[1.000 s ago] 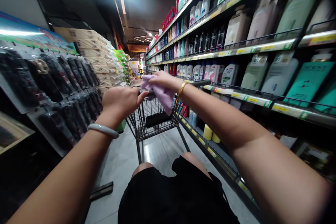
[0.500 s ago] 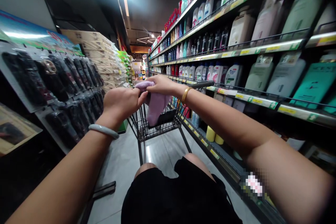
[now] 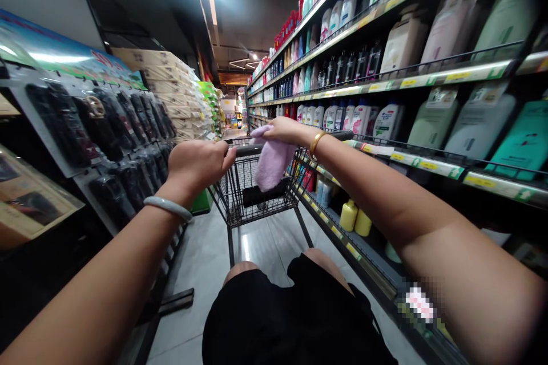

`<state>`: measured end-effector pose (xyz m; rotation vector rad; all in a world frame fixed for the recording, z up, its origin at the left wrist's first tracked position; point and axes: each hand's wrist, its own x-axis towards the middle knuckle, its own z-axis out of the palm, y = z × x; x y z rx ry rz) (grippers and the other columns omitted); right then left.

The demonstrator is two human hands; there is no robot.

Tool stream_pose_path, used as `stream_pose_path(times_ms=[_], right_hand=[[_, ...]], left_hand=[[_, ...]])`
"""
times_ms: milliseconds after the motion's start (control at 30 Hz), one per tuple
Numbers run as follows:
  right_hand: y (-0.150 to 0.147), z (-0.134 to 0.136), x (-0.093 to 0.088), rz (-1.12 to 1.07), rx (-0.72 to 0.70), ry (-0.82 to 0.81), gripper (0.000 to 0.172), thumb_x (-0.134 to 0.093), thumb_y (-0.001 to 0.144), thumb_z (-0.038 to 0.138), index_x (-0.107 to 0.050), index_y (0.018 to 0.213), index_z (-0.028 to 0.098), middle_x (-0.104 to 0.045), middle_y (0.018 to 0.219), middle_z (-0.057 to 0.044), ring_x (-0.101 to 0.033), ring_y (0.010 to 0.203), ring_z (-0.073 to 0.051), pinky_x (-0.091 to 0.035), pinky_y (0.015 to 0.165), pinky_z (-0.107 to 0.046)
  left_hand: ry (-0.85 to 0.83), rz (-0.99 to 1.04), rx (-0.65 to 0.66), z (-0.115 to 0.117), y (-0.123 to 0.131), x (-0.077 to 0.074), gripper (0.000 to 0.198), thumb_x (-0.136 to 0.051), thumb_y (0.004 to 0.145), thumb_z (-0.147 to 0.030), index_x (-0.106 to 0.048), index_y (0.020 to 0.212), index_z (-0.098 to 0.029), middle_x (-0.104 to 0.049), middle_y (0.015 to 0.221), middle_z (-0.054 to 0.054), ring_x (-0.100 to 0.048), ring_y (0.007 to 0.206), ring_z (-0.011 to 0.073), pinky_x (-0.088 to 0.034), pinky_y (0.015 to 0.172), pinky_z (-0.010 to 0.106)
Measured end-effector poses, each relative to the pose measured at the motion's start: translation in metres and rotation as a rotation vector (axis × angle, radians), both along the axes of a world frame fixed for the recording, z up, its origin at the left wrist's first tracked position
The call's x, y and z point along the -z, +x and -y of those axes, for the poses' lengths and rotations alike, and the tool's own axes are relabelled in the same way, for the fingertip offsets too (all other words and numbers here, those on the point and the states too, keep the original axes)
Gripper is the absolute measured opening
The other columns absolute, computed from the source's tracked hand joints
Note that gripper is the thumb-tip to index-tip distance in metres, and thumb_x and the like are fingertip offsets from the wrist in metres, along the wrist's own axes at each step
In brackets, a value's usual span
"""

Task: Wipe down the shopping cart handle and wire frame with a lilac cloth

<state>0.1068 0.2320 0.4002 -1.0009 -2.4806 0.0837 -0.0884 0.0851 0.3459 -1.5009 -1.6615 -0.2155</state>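
My left hand [image 3: 197,164], with a pale bangle at the wrist, is wrapped round the left end of the cart's dark handlebar [image 3: 249,150]. A fluffy lilac cloth [image 3: 274,164] hangs from my right hand [image 3: 286,129], whose fingers are closed on its upper part, just above the bar. The cloth drapes down over the handle side of the black wire shopping cart [image 3: 246,214]. My right wrist wears a gold bracelet. Whether my right fingers also touch the bar is hidden by the cloth.
Shelves of shampoo and lotion bottles [image 3: 387,121] run along the right side. Packaged dark goods [image 3: 55,125] hang on a rack at left, with stacked boxes [image 3: 160,77] behind. A dark rack foot [image 3: 176,301] juts onto the grey tiled floor [image 3: 261,245].
My right hand has slid the lilac cloth to the right along the handlebar, away from my left hand. The left hand stays at the bar's left end.
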Motion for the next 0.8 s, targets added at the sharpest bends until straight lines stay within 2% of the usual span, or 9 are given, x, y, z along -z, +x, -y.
stream_pose_path(times_ms=[100, 200, 300, 367, 467, 533, 633, 700, 800], right_hand=[[-0.004, -0.002, -0.004, 0.064, 0.207, 0.052, 0.044, -0.067, 0.096, 0.053, -0.08, 0.111, 0.014, -0.078, 0.104, -0.018, -0.071, 0.092, -0.028, -0.05, 0.078, -0.038], [-0.01, 0.005, 0.007, -0.045, 0.023, 0.203, 0.055, -0.061, 0.1, 0.063, -0.069, 0.132, 0.019, -0.076, 0.12, -0.016, -0.07, 0.104, -0.029, -0.052, 0.084, -0.037], [-0.008, 0.008, 0.019, -0.092, -0.139, 0.301, 0.047, -0.057, 0.104, 0.061, -0.068, 0.133, 0.025, -0.068, 0.139, -0.012, -0.068, 0.113, -0.026, -0.052, 0.09, -0.036], [-0.004, 0.007, 0.02, -0.06, -0.088, 0.292, 0.042, -0.054, 0.107, 0.057, -0.074, 0.123, 0.024, -0.07, 0.136, -0.012, -0.069, 0.111, -0.027, -0.051, 0.091, -0.037], [0.0, 0.007, 0.018, -0.039, 0.057, 0.175, 0.057, -0.048, 0.107, 0.066, -0.078, 0.12, 0.02, -0.077, 0.12, -0.016, -0.07, 0.105, -0.03, -0.052, 0.087, -0.04], [0.004, 0.008, 0.02, -0.028, -0.053, 0.201, 0.06, -0.052, 0.103, 0.07, -0.072, 0.137, 0.025, -0.074, 0.13, -0.015, -0.069, 0.111, -0.03, -0.052, 0.09, -0.041], [0.013, 0.004, 0.025, 0.051, -0.31, 0.317, 0.065, -0.077, 0.093, 0.059, -0.06, 0.152, 0.039, -0.063, 0.15, -0.009, -0.066, 0.121, -0.028, -0.052, 0.096, -0.038], [0.019, -0.004, 0.026, 0.074, -0.321, 0.291, 0.063, -0.084, 0.088, 0.05, -0.065, 0.147, 0.038, -0.064, 0.146, -0.009, -0.067, 0.118, -0.027, -0.051, 0.093, -0.036], [0.013, -0.008, 0.027, -0.013, -0.222, 0.158, 0.041, -0.073, 0.097, 0.053, -0.074, 0.132, 0.03, -0.075, 0.125, -0.009, -0.069, 0.107, -0.024, -0.05, 0.085, -0.034]], left_hand=[[-0.008, 0.014, -0.007, 0.001, 0.0, -0.001, 0.077, -0.014, 0.109, -0.058, -0.078, 0.096, -0.017, -0.079, 0.092, 0.019, -0.074, 0.083, 0.0348, -0.025, 0.06, 0.038], [-0.015, 0.031, -0.005, 0.002, -0.003, -0.001, 0.077, -0.014, 0.109, -0.057, -0.079, 0.098, -0.017, -0.079, 0.095, 0.02, -0.074, 0.084, 0.0358, -0.027, 0.061, 0.038], [-0.012, 0.034, 0.0, 0.003, -0.009, 0.0, 0.078, -0.013, 0.108, -0.057, -0.079, 0.1, -0.017, -0.08, 0.097, 0.02, -0.074, 0.085, 0.0371, -0.028, 0.061, 0.038], [-0.008, 0.031, -0.005, 0.004, -0.016, 0.0, 0.079, -0.012, 0.108, -0.059, -0.078, 0.099, -0.017, -0.08, 0.097, 0.02, -0.075, 0.085, 0.0378, -0.028, 0.062, 0.038], [-0.007, 0.033, -0.021, 0.004, -0.027, -0.001, 0.08, -0.011, 0.108, -0.06, -0.078, 0.098, -0.017, -0.08, 0.098, 0.02, -0.075, 0.086, 0.0377, -0.027, 0.061, 0.038], [-0.015, 0.028, -0.035, 0.005, -0.035, -0.002, 0.079, -0.011, 0.108, -0.059, -0.078, 0.099, -0.018, -0.08, 0.098, 0.019, -0.075, 0.085, 0.037, -0.025, 0.061, 0.038], [-0.033, 0.017, -0.061, 0.008, -0.046, -0.003, 0.079, -0.01, 0.108, -0.058, -0.078, 0.099, -0.019, -0.08, 0.097, 0.018, -0.075, 0.085, 0.0358, -0.023, 0.059, 0.038], [-0.035, 0.021, -0.078, 0.01, -0.052, -0.005, 0.078, -0.01, 0.108, -0.058, -0.078, 0.1, -0.02, -0.08, 0.097, 0.018, -0.076, 0.086, 0.0351, -0.022, 0.058, 0.038], [-0.04, 0.053, -0.077, 0.011, -0.056, -0.009, 0.079, -0.011, 0.107, -0.059, -0.08, 0.1, -0.021, -0.081, 0.098, 0.018, -0.076, 0.087, 0.0354, -0.023, 0.058, 0.038]])
